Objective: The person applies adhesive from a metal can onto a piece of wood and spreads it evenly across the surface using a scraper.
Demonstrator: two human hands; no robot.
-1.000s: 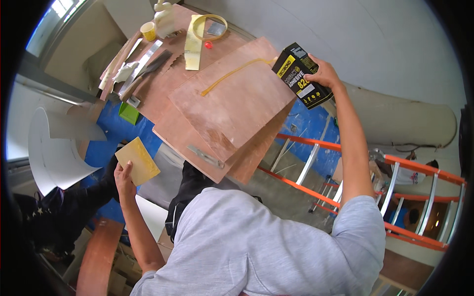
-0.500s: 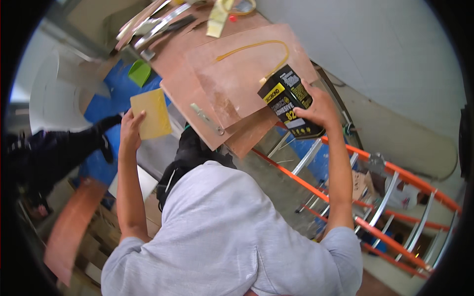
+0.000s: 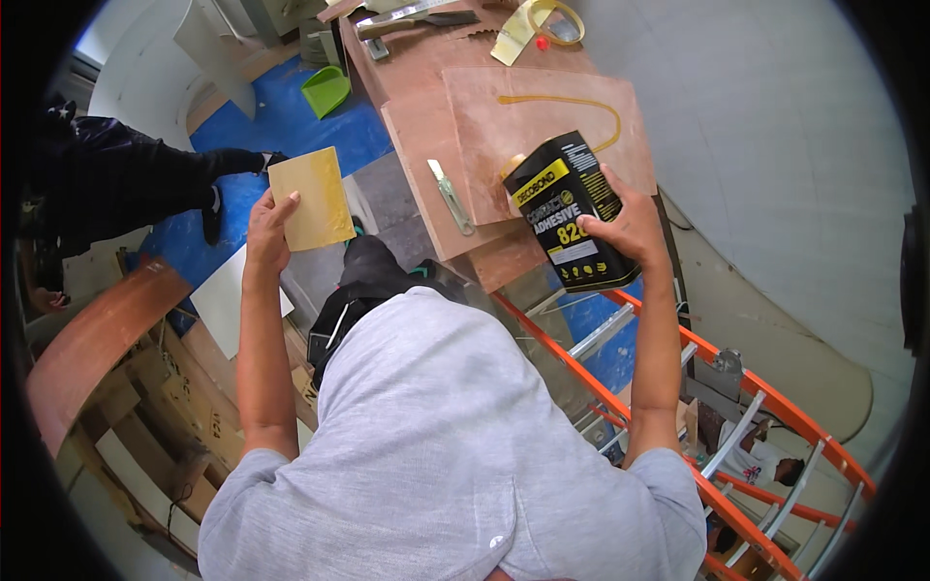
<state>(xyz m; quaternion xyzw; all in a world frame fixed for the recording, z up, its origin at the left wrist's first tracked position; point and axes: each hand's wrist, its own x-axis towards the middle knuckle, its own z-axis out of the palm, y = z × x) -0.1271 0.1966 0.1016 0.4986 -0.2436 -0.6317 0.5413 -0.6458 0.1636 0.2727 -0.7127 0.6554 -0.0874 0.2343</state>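
In my left hand (image 3: 269,232) is a thin, flat yellow spreader (image 3: 312,198), pinched between thumb and fingers and coated on one edge. My right hand (image 3: 625,218) grips a black and yellow rectangular glue can (image 3: 564,228), tilted so its spout end leans over a pale reddish sheet (image 3: 484,145). A curved line of yellow glue (image 3: 552,99) lies on that sheet and runs back toward the can. Whether glue is flowing cannot be made out. Beside the sheet, a utility knife (image 3: 449,198) rests on the stacked boards.
Tape (image 3: 567,21) and a saw (image 3: 402,24) lie at the table's far end. An orange ladder (image 3: 581,373) leans at the right. On the left are a green dustpan (image 3: 325,92), a curved reddish panel (image 3: 107,329) and another person's dark-clothed legs (image 3: 145,165). Someone else shows beyond the ladder (image 3: 765,465).
The view has swung, so the table sits farther right. Both hands keep their holds on the spreader and the glue can. The other person's legs show more fully.
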